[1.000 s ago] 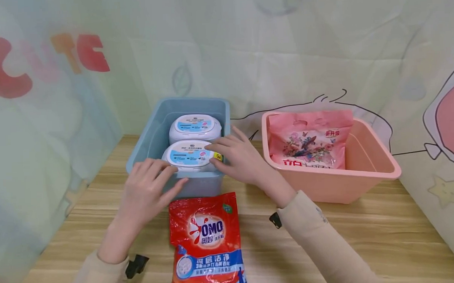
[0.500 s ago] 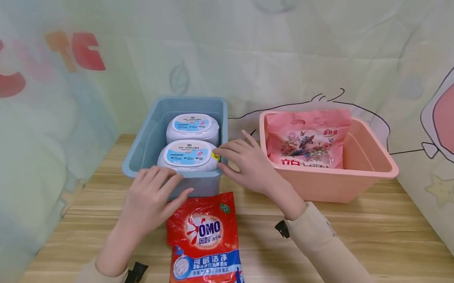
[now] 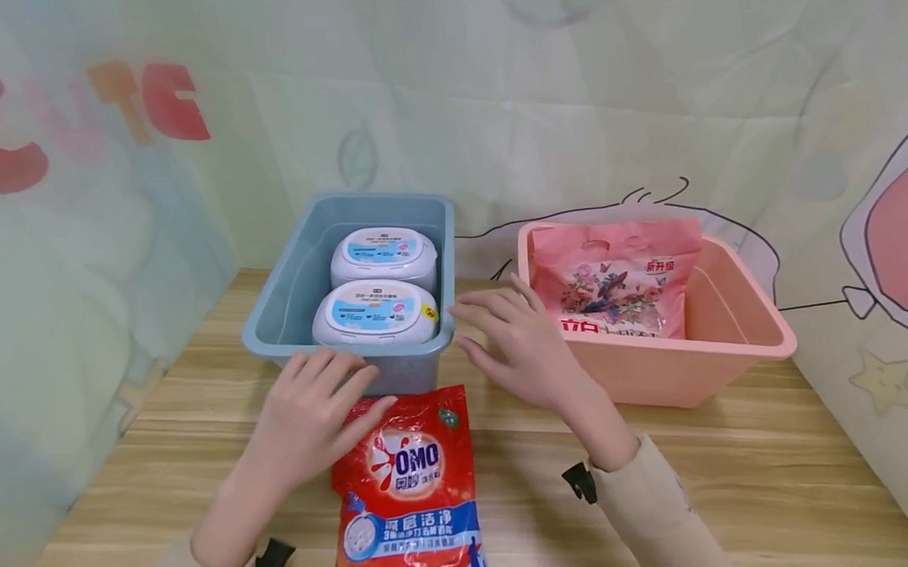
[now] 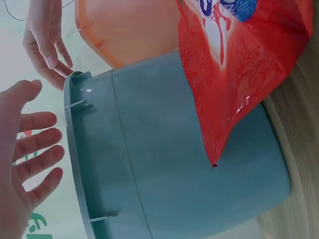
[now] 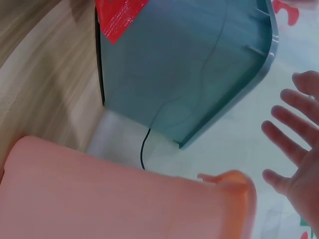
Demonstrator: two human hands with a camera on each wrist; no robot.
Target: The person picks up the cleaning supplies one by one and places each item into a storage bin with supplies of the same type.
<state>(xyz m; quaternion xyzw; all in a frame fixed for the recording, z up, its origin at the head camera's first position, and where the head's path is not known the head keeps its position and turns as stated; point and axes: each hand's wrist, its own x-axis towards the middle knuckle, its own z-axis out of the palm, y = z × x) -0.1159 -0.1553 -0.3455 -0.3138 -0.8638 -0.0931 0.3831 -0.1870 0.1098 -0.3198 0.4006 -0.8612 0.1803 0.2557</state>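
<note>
Left of centre in the head view: blue bin [image 3: 415, 370] on the wood surface [image 3: 551, 497], two white tubs inside, rear tub [image 3: 382, 257] and front tub [image 3: 376, 313], labels up, yellow sticker [image 3: 430, 312] on the front one's right end. Left hand [image 3: 316, 422] just off the bin's front side, fingers loosely bent, thumb out, holding nothing. Right hand [image 3: 519, 344] just beside the bin's right rim, fingers relaxed, also holding nothing; can't tell from this view if fingertips touch the rim. Red bag [image 3: 408, 485] marked OMO lies in front of the blue bin, label up. Pink bin [image 3: 652, 377] sits to the right, pink bag [image 3: 619, 278] leaning at its left end. Left wrist view: left hand spread, fingertips clear of the rim; red bag's corner overlaps the blue bin's wall. Right wrist view: right hand's fingers apart, beyond the rim; gap visible between the two bins.
</note>
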